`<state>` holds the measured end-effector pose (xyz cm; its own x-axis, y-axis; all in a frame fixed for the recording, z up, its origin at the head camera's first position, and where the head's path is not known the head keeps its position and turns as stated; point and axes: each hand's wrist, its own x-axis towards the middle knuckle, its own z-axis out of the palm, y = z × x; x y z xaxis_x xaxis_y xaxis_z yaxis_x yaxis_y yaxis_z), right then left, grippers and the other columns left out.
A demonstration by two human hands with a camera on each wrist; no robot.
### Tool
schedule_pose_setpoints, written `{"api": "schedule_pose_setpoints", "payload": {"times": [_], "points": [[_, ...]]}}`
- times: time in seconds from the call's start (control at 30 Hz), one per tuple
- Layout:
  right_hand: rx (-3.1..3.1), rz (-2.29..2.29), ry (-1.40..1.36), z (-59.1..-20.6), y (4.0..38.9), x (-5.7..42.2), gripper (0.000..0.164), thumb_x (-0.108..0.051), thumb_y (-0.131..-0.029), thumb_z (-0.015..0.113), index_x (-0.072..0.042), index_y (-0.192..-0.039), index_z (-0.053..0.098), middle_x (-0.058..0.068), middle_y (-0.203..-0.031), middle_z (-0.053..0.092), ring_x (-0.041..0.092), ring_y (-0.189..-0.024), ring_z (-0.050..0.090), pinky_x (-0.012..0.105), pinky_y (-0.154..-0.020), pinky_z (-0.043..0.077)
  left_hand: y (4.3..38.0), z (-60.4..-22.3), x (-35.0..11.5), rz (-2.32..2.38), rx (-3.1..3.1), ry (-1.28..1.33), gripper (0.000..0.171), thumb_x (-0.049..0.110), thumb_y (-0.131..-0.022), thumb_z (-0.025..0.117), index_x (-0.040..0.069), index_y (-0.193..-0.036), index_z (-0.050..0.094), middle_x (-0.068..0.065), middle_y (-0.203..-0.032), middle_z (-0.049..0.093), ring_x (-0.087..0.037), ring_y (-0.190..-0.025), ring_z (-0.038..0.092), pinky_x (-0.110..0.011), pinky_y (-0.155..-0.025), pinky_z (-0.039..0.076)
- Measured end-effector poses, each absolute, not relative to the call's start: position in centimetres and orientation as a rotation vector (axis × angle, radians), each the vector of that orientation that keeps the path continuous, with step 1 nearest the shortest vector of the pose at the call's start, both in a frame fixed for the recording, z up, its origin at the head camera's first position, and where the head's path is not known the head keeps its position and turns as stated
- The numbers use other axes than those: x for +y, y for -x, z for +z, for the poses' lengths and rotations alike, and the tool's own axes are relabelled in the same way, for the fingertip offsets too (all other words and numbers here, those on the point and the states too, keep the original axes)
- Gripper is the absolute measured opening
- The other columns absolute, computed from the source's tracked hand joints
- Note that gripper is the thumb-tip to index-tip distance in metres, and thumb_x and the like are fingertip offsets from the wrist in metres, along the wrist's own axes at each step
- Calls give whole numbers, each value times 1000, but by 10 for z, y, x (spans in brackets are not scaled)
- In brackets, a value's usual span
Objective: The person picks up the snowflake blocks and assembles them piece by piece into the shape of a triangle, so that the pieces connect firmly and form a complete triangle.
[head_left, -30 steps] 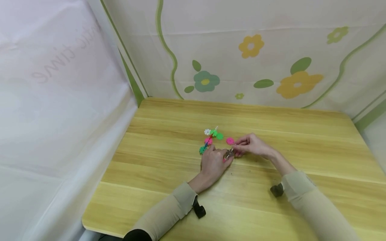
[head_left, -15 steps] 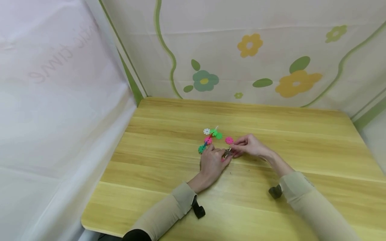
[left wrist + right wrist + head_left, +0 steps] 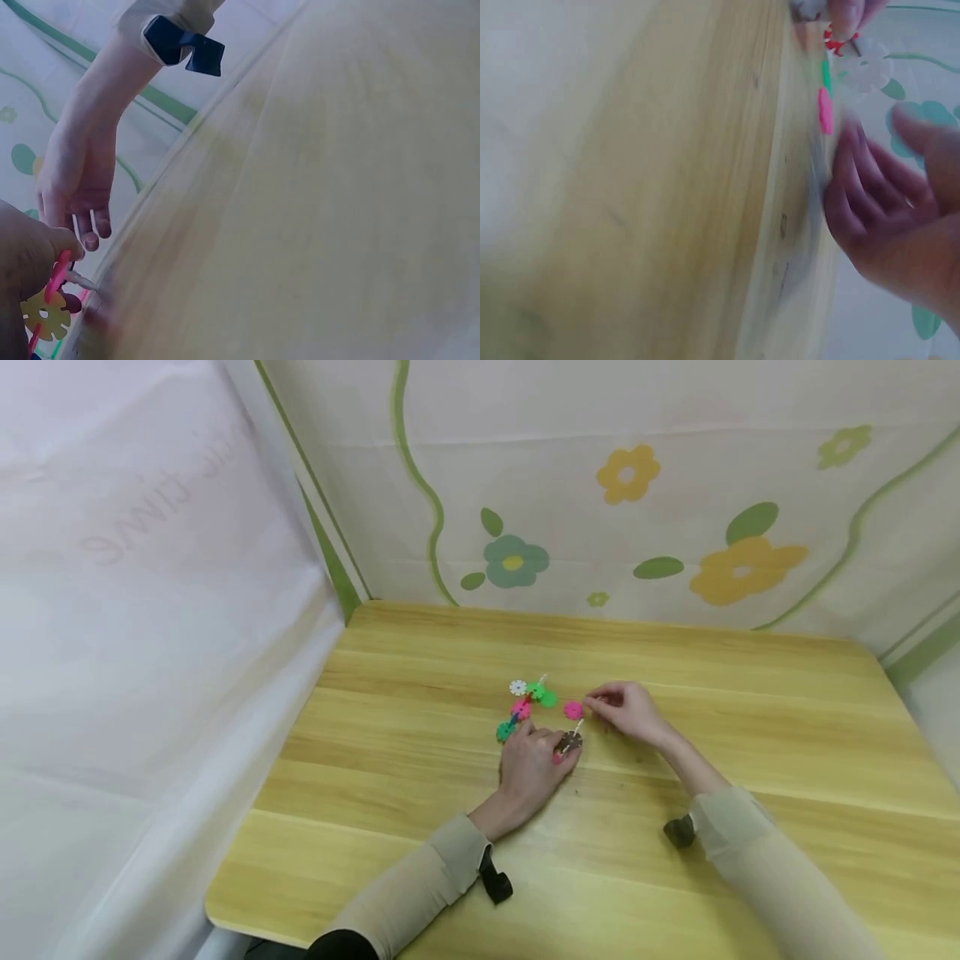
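Observation:
My left hand (image 3: 531,764) grips a joined string of notched snowflake discs. Near its thumb sit a brown disc (image 3: 571,742), a white disc edge-on (image 3: 579,726) and a bit of pink. The left wrist view shows a pink disc (image 3: 57,276) at the fingers and a yellow disc (image 3: 46,315) below. Beyond the knuckles run a dark green disc (image 3: 506,732), a pink one (image 3: 521,709) and a bright green one (image 3: 535,691). My right hand (image 3: 628,712) hovers apart, thumb and fingers separated, holding nothing, close to a loose-looking pink disc (image 3: 573,710).
A white disc (image 3: 517,687) and another green disc (image 3: 549,698) lie by the string's far end. The wooden table (image 3: 712,693) meets a flower-printed cloth (image 3: 525,460) at its back edge. White cloth (image 3: 165,693) hangs along the left side.
My right hand has released the white disc at the brown one and drawn away, up and to the right. My left hand keeps its grip in nearly the same place.

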<state>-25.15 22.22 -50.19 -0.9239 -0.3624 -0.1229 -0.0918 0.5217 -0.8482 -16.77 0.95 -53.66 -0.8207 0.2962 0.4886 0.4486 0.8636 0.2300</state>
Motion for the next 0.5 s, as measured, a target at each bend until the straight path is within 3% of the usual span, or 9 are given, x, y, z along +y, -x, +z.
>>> {"api": "schedule_pose_setpoints", "payload": {"times": [0.1,0.27,0.5], "points": [[2715,-1220,423,-506,261,218,32,-13,-105,75,10,-128,72,24,-102,76,19,-80,67,20,-66,54,167,-536,9,-468,-2602,524,28,47,-95,86,19,-100,88,5,-88,85,-11,-71,60,-17,-61,35],[2770,-1075,540,-512,268,212,36,-15,-99,82,6,-127,75,23,-111,70,28,-96,64,28,-82,50,167,-536,10,-485,-2584,525,28,46,-95,87,19,-100,88,4,-92,86,-12,-74,61,-20,-62,41],[2738,-1117,522,-516,263,215,15,-8,-95,85,2,-104,77,19,-104,65,22,-89,57,24,-75,46,168,-538,10,-478,-2561,527,28,46,-95,87,18,-98,88,4,-91,85,-12,-74,61,-20,-61,43]]}}
